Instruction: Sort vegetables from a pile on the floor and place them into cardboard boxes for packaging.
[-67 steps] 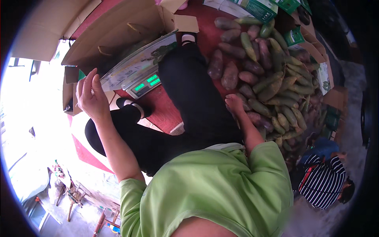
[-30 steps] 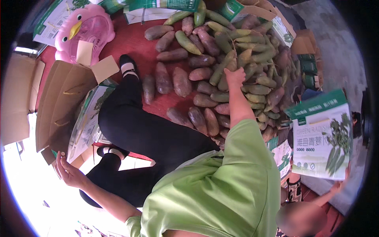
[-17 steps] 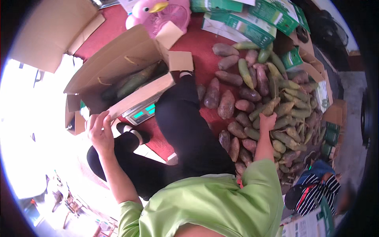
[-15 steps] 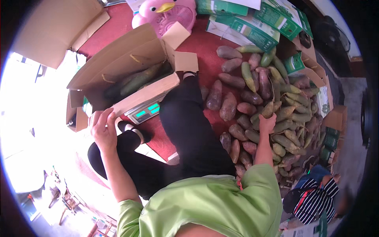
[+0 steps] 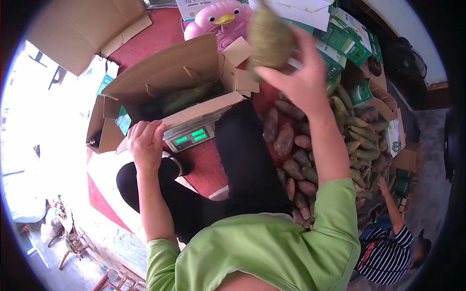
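Note:
My right hand is raised toward the camera, its fingers and thumb closed round a thick greenish radish, slightly blurred. My left hand holds the edge of the front flap of an open cardboard box, fingers curled over it. Inside the box lie several dark green radishes, partly in shadow. The box rests on a scale with lit green displays. Below my right forearm spreads a large heap of green and purplish radishes, partly hidden by the arm.
A pink animal-shaped plastic item stands at the back on the red floor covering. Green-and-white cartons lie beyond the heap. At lower right, a person in a striped shirt reaches toward the heap. My black-trousered legs flank the scale.
My right hand has lifted a radish from the heap, moving up and leftward. My left hand stays on the flap. The person at lower right now stretches an arm to the heap.

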